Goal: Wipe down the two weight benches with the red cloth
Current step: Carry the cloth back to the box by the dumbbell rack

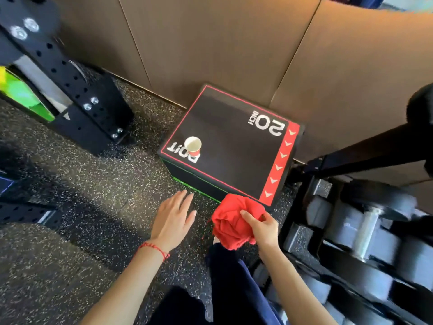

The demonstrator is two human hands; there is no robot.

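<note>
Gripping the bunched red cloth (236,222) in my right hand (262,227), just before the plyo box (225,146); left hand (173,218) flat, empty. No bench visible, so I judge finding one comes next.

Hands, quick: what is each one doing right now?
Left hand: open, fingers straight, holding nothing.
Right hand: closed on the bunched red cloth.
</note>
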